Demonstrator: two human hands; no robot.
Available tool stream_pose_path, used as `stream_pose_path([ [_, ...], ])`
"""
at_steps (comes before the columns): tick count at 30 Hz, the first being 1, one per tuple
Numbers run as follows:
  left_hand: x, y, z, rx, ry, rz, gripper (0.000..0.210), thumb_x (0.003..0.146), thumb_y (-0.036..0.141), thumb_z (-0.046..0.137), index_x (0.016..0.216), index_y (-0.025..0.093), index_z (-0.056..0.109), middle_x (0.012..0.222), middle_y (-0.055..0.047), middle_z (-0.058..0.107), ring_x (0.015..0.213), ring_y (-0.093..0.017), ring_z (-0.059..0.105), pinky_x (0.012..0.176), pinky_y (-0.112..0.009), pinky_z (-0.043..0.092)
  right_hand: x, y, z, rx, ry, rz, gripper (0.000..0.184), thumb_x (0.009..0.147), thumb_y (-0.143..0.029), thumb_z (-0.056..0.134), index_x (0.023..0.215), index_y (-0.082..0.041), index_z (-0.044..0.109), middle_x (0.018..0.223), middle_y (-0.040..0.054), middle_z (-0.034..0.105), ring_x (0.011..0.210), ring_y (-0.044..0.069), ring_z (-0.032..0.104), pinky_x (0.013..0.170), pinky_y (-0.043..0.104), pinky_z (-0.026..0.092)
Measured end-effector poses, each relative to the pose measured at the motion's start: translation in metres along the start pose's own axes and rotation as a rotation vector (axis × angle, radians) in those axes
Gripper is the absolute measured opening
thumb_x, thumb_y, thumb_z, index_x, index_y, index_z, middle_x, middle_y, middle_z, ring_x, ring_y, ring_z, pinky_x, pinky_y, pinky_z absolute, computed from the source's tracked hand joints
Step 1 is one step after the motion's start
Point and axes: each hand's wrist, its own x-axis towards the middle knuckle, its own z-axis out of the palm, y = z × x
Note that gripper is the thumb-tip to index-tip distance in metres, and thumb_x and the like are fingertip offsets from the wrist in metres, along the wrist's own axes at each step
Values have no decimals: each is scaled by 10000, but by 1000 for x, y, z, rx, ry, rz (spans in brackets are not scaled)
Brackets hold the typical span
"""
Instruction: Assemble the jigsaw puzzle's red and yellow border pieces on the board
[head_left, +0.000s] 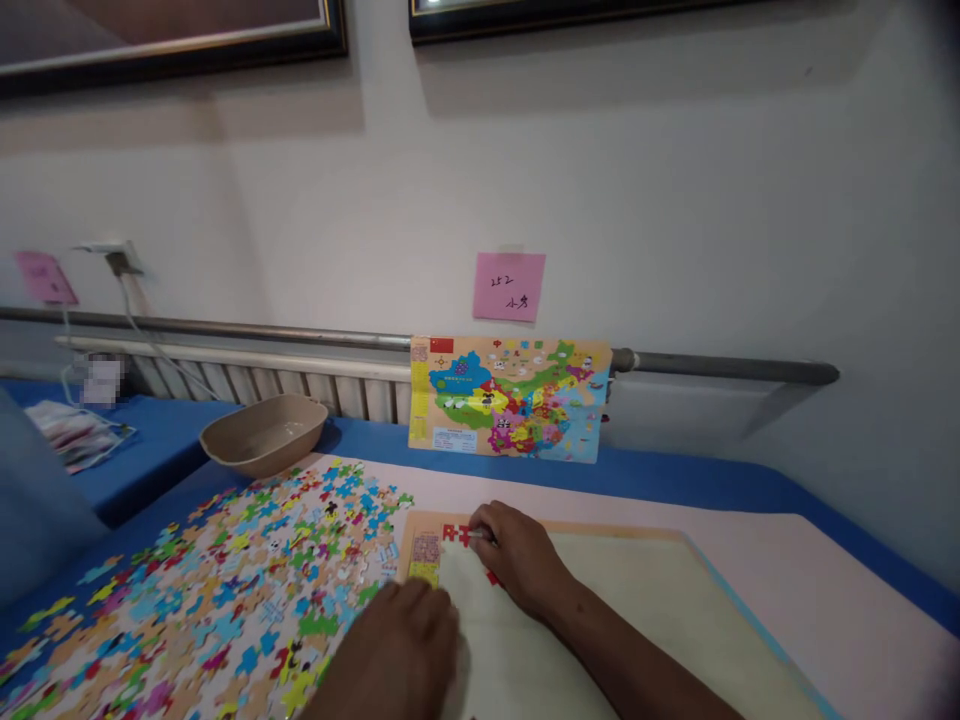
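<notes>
A pale puzzle board (pixel 615 610) with a printed border lies in front of me. My right hand (pixel 517 555) is over its upper left part, with thumb and fingers pinched on a small puzzle piece (pixel 477 534) seen edge-on. Beside those fingertips sit a few red puzzle pieces (pixel 454 533), and another bit of red shows under the hand. My left hand (pixel 401 645) is curled near the board's left border, its fingertips turned down and out of sight. Whatever it holds, if anything, is hidden.
Many loose puzzle pieces (pixel 225 600) spread across the left side. Behind them stands a beige basin (pixel 262 435). A colourful map sheet (pixel 510 400) leans at the back, below a pink note (pixel 509 287). A pipe (pixel 727 368) runs along the wall. Blue cloth (pixel 37 500) shows at far left.
</notes>
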Motion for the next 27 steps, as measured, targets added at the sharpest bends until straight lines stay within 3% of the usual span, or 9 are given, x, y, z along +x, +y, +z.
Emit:
stream_pose_path([
  [3,23,-24,-12,-39,47,-99,179,990,179,465,999,192,643,1071,-72,684,1050,-278,596,934,-519,499,0,-1,1,-7,9,-6,107,870,-133,604,916,-211,660,963,21,676,871,174,598,743,268,360],
  [8,44,-39,-15,-120,99,-65,222,997,188,447,1120,221,629,1181,-36,680,1149,-264,550,975,-494,428,-1,0,2,-10,11,-6,98,877,-134,614,898,-221,653,962,12,678,881,169,600,760,265,368],
  [16,50,-40,-18,-115,41,-98,181,975,175,451,949,192,630,1118,-36,691,1132,-262,560,962,-470,410,-1,0,3,-26,14,-48,138,888,-142,603,967,-232,672,995,20,688,923,181,610,791,272,376],
  [27,48,-43,-20,-145,60,-81,124,953,164,500,893,205,601,1098,2,695,1143,-232,560,991,-438,367,3,-1,7,-38,1,-23,155,900,-133,596,949,-237,700,972,21,689,930,185,624,781,272,369],
])
